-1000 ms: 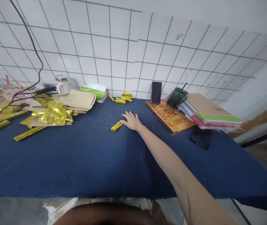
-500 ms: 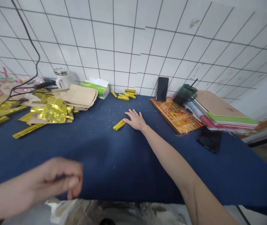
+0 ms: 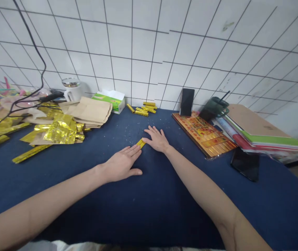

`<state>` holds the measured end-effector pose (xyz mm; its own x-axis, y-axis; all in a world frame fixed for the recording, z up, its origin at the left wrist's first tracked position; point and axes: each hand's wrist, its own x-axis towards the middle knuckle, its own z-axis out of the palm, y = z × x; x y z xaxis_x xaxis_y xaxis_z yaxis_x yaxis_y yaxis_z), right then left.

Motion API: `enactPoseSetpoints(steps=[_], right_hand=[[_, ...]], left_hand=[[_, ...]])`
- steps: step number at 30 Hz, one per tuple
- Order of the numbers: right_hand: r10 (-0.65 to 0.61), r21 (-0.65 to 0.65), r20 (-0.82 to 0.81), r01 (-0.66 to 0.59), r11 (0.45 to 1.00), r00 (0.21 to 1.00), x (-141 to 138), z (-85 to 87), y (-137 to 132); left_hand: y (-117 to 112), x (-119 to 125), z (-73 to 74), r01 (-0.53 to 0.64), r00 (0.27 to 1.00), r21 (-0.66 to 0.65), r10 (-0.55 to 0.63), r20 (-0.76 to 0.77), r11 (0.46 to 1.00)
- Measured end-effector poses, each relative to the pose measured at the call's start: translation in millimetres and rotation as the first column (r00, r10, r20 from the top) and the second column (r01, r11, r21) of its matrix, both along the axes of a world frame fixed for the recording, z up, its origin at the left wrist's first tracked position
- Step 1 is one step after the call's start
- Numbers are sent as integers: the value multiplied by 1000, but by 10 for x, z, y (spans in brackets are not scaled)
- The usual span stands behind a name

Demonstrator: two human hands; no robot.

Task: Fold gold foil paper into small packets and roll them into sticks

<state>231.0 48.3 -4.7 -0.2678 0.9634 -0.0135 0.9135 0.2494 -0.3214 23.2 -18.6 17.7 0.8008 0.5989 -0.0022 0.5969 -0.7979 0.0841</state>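
Observation:
A small rolled gold foil piece (image 3: 140, 143) lies on the dark blue table cloth (image 3: 143, 205) near the middle. My left hand (image 3: 122, 163) lies flat with fingers stretched out, its fingertips reaching the roll from the near left. My right hand (image 3: 158, 139) also rests open and flat, fingers spread, touching the roll's far right end. Neither hand holds anything.
More gold rolls (image 3: 145, 108) lie by the tiled wall. Crumpled gold foil (image 3: 60, 129), brown paper bags (image 3: 91, 111), a tissue box (image 3: 111, 101) and a white cup (image 3: 71, 91) sit at the left. A printed sheet stack (image 3: 203, 134), upright phone (image 3: 186, 101), flat phone (image 3: 245, 164), dark mug (image 3: 214, 107) and folders (image 3: 256, 130) sit at the right.
My left hand came up from the near edge, opened flat and reached the gold roll. The right hand stayed by the roll, and the camera tilted slightly.

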Motion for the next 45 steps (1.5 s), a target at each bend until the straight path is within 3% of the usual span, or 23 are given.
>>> enactPoseSetpoints(steps=[8,20,35,40,45], right_hand=[[-20,-5,0,20,1000,1000,-24,21,-5],[-68,15,18,68,998,998,-39,-16,27],[-101,44,-16,102,994,995,-87,15,11],[-109,-36,-49,108,994,993,-106,99,-24],[57,-63,58,-53,997,997,-255,139,-126]], left_hand=[[-12,-35,-104,14,999,25,-15,32,1000],[-67,-11,-51,10,999,7,-9,-50,1000],[-146,-44,1,-10,999,107,6,43,994],[-122,-22,1,-17,999,95,14,33,995],[-107,-19,-7,-12,1000,78,9,29,997]])
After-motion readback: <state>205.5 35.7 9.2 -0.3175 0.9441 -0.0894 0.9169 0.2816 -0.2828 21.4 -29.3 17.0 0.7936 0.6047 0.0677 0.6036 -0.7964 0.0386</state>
